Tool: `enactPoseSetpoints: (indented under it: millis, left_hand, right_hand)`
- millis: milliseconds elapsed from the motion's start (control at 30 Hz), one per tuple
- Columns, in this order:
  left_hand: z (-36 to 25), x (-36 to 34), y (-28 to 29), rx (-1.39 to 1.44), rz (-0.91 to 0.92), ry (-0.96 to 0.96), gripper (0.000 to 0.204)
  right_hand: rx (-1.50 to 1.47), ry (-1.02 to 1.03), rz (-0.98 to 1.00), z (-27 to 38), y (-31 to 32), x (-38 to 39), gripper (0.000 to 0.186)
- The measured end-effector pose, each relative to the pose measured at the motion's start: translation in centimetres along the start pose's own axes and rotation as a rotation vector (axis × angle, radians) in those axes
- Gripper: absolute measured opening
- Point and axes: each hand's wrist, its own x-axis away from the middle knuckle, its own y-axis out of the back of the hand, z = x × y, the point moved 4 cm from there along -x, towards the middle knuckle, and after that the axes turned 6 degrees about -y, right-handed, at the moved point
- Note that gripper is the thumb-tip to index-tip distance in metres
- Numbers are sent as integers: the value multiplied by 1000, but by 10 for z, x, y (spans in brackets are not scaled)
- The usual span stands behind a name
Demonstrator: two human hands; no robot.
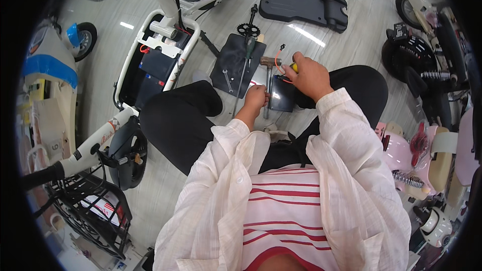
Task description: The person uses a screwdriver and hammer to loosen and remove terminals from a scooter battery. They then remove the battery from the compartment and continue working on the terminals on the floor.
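My right hand [310, 76] is closed around a yellow-handled tool [294, 67]; its working end is mostly hidden. Beside that hand, an orange cable [276, 60] with a black end curves up from a black box [282, 95] between my legs. Left of the box, my left hand [257, 99] has its fingers curled together, and whatever they pinch is too small to tell. A hammer [270, 62] lies right by those fingers, its handle pointing toward me. On a dark mat [228, 57] rest a wrench [227, 80] and a long green-handled screwdriver [250, 47].
A white electric bike frame [145, 22] stands at the left, its battery bay uncovered. Ahead are a crank with chainring [248, 30] and a black plastic cover [301, 2] on the floor. A black basket [90, 211] sits at lower left; pink scooters [399, 153] line the right.
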Motion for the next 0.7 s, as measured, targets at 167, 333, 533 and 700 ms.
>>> enactPoseSetpoints:
  millis: [167,333,533,700]
  left_hand:
    - [-5,5,2,-38,-6,5,26]
    - [-3,16,11,-87,-29,6,25]
    - [0,21,16,-148,-48,16,24]
    - [4,27,18,-210,-61,35,24]
  right_hand:
    - [3,289,-236,0,3,5,24]
    - [0,45,-32,0,4,5,26]
    - [9,186,-215,-12,-8,9,23]
    - [-55,24,-111,-12,-3,12,28]
